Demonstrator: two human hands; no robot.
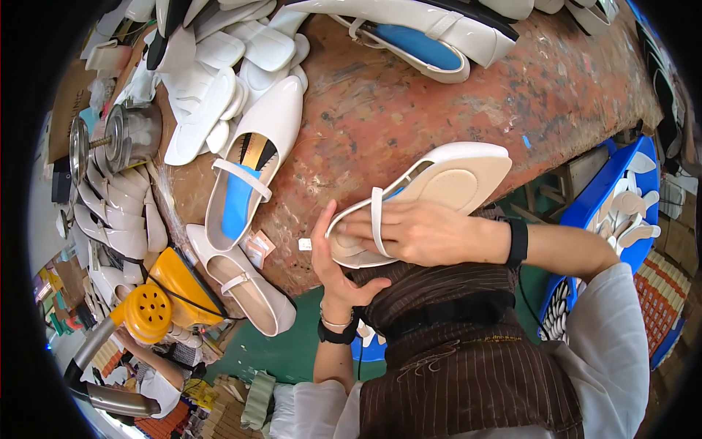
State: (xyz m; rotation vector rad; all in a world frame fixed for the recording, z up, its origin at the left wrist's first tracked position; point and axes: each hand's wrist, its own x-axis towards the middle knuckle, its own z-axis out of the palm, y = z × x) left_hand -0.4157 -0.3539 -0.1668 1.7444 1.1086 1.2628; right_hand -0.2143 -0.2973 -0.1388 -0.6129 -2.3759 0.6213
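A white shoe [468, 148] with a thin instep strap lies at the table's near edge, against my front. A beige insole [459, 184] with a stitched oval pad covers its toe, and the insole's heel end passes under the strap into the shoe. My right hand [420, 234] reaches across, its fingers under the strap and pressed on the insole; its thumb is hidden. Around the shoe's heel end cups my left hand [333, 267], fingers upright along the outside and thumb spread below. Nearby are a matching shoe [276, 121] with blue lining and another shoe [256, 296] on its side.
White insoles [208, 102] are heaped at the far left, by a clear jar [131, 135]. More shoes [431, 44] lie at the back. A yellow lamp [148, 312] stands left. A blue crate [585, 212] with insoles is at right. Another person's arm [150, 355] shows lower left.
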